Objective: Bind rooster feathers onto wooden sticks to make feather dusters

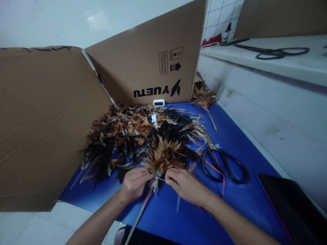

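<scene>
A feather duster [163, 154] with brown and black feathers lies in front of me, its thin stick [139, 216] slanting down toward me. Pale string [160, 179] stretches across the base of the feathers. My left hand [135, 183] pinches the string close against the left side of the bundle. On the right, my right hand [182, 183] grips the string's other side between thumb and curled fingers. Below the feathers, whitish quill ends [154, 185] and a bit of pink binding show on the stick. The fingertips partly cover where the string meets the bundle.
Loose feathers [127, 126] pile up behind the duster on the blue table [235, 136]. Black-handled scissors [224, 166] and pink string [223, 185] lie to the right. Cardboard panels [143, 64] stand behind and left. Another feather bundle [204, 95] rests at the back right; more scissors [281, 52] lie on a ledge.
</scene>
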A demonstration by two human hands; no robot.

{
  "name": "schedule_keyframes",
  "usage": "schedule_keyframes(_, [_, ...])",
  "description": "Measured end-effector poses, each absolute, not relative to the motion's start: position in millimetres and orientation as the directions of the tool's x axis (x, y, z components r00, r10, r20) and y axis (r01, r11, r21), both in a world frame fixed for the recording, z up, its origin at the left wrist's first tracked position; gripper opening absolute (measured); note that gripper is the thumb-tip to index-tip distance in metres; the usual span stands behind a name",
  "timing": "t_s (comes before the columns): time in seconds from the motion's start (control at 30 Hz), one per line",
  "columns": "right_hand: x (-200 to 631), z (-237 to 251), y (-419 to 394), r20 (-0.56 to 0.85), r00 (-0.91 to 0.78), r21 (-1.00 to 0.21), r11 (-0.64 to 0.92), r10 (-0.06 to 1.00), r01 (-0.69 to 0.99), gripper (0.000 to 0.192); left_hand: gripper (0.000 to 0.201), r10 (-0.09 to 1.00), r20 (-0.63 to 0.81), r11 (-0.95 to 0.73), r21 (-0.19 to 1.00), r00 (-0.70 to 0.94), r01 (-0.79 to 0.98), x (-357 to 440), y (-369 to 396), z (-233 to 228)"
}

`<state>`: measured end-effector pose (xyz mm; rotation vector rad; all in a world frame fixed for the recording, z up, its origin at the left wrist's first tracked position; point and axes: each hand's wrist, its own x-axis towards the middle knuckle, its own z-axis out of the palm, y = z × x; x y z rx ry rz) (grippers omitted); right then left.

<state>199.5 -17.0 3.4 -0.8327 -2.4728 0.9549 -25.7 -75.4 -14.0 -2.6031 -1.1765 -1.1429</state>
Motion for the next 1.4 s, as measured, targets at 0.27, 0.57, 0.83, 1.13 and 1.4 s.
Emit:
schedule_keyframes(0.27, [197, -3, -18, 0.094, -0.802, -0.582, 0.686, 0.589, 0.436, 0.014, 0.033, 0.64, 0.658, -0.651, 0.189, 0.397, 0.735, -28, -80, -19])
schedule_keyframes(0.57, [195, -3, -20, 0.1, -0.782, -0.476, 0.72, 0.615, 0.505, 0.013, 0.025, 0.725, 0.552, -0.598, 0.207, 0.412, 0.775, -29, -86, -15])
schedule_keyframes(0.83, [197, -6, -15, 0.115, -0.745, -0.572, 0.657, 0.658, 0.492, 0.012, 0.015, 0.907, 0.324, -0.408, 0.527, 0.268, 0.746, -21, -84, 11])
schedule_keyframes(1.13, [211, 3, 2, 0.192, -0.61, -0.76, 0.51, 0.769, 0.403, 0.01, 0.012, 0.852, 0.461, -0.514, 0.652, 0.248, 0.557, -1, -62, 19])
schedule_keyframes(1.4, [216, 9, 3, 0.175, -0.61, -0.77, 0.493, 0.773, 0.404, 0.012, 0.015, 0.808, 0.419, -0.571, 0.731, 0.413, 0.374, 13, -50, 8])
